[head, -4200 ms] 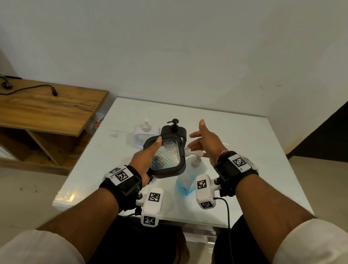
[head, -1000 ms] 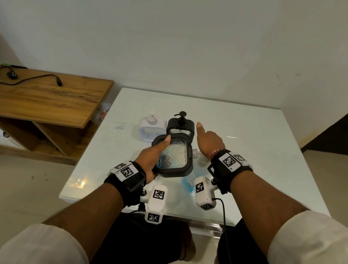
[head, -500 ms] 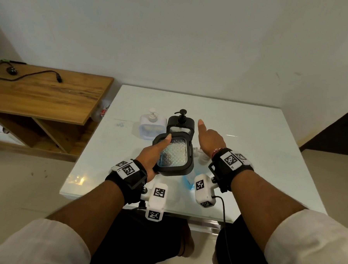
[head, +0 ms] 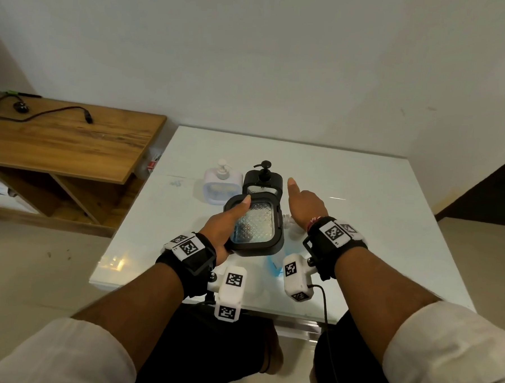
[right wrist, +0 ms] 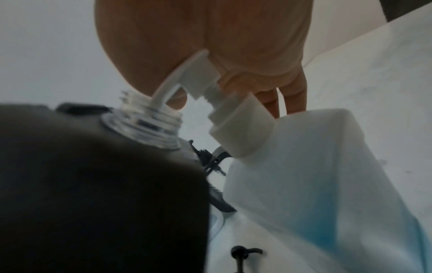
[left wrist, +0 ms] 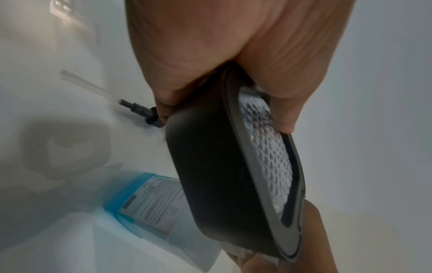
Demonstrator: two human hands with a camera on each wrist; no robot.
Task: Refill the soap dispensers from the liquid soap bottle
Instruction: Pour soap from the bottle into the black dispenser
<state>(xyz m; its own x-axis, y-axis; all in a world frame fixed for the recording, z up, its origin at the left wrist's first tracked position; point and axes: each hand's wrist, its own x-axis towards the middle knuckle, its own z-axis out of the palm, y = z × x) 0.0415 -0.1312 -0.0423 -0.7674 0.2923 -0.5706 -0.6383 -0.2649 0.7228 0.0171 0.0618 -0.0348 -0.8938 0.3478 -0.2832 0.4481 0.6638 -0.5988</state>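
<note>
**Pump nozzle at open neck of held black dispenser**

Left hand (head: 224,222) grips an uncapped black dispenser (head: 255,229), tilted above the white table (head: 362,203), thumb on its textured clear panel. Right hand (head: 304,204) presses the white pump head (right wrist: 198,73) of the liquid soap bottle (right wrist: 315,166); fingers straight, nozzle at the dispenser's threaded neck (right wrist: 149,122). Farther back stand 2 capped dispensers: white dispenser (head: 222,184) left, second black dispenser (head: 263,180) right. A loose black pump (left wrist: 138,109) lies on the table.

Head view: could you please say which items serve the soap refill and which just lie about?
For the job: held black dispenser, liquid soap bottle, standing black dispenser, white dispenser, removed pump.
Lying about: cable, wooden shelf.
</note>
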